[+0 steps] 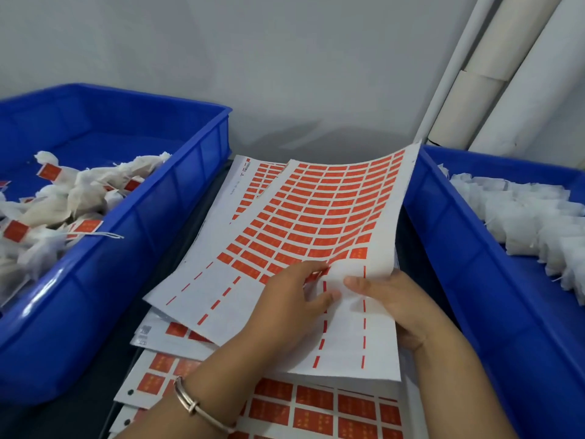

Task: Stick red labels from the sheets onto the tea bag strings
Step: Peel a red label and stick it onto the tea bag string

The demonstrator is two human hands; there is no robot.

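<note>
- The bench stood against a plain grey-white wall, with pale cardboard tubes [493, 99] leaning in the right corner and a dark worktop between two bins.
- A stack of white sheets printed with rows of small red rectangular labels [319, 217] lay in the middle; the top sheet curled upward at its far edge, and its near rows were already stripped to bare backing.
- The left hand [294, 299], a metal bangle [196, 407] on its wrist, pressed down on that sheet, fingertips at the nearest remaining row, seemingly picking at a label.
- The right hand [395, 299] pinched the sheet's near right edge, thumb on top, lifting it slightly.
- The deep blue plastic crate on the left [177, 198] held a heap of white tea bags [63, 198], several showing red tags on their strings.
- The blue plastic crate on the right [474, 280] held white bags without tags [522, 217], as far as I could see.
- I judged the job well under way but far from over: many labels and untagged bags remained.
</note>
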